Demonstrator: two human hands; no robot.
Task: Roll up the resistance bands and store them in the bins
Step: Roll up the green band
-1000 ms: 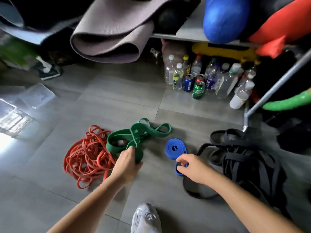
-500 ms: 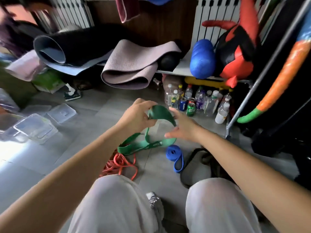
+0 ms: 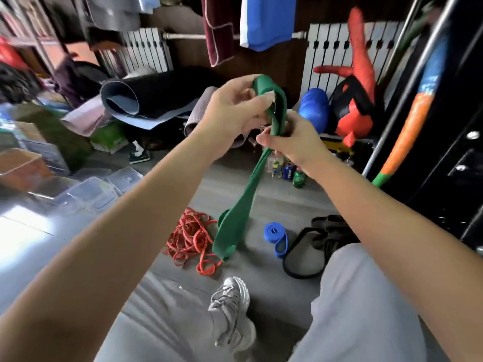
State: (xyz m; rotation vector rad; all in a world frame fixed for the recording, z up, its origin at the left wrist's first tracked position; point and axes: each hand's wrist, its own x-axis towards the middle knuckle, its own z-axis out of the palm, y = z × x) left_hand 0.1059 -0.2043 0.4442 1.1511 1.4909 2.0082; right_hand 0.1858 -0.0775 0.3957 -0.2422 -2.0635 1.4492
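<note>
A wide green resistance band [image 3: 240,205] hangs in the air in front of me, its lower loop just above the floor. My left hand [image 3: 232,111] pinches its folded top end. Just below, my right hand [image 3: 290,142] grips the doubled band. On the grey floor lie a tangle of thin red bands [image 3: 189,236], a partly rolled blue band [image 3: 275,235] and a heap of black bands [image 3: 321,239]. Clear plastic bins [image 3: 88,194] sit on the floor to the left.
Rolled exercise mats [image 3: 146,97] lie on a low shelf ahead, with bottles and cans [image 3: 290,173] beneath. A blue roller [image 3: 313,109] and red-black punching gear [image 3: 355,105] stand to the right beside a metal rack [image 3: 400,105]. My knees and grey shoe [image 3: 231,304] fill the foreground.
The green band has been lifted off the floor to chest height. My right hand left the blue band and took hold of the green one. The view tilted upward.
</note>
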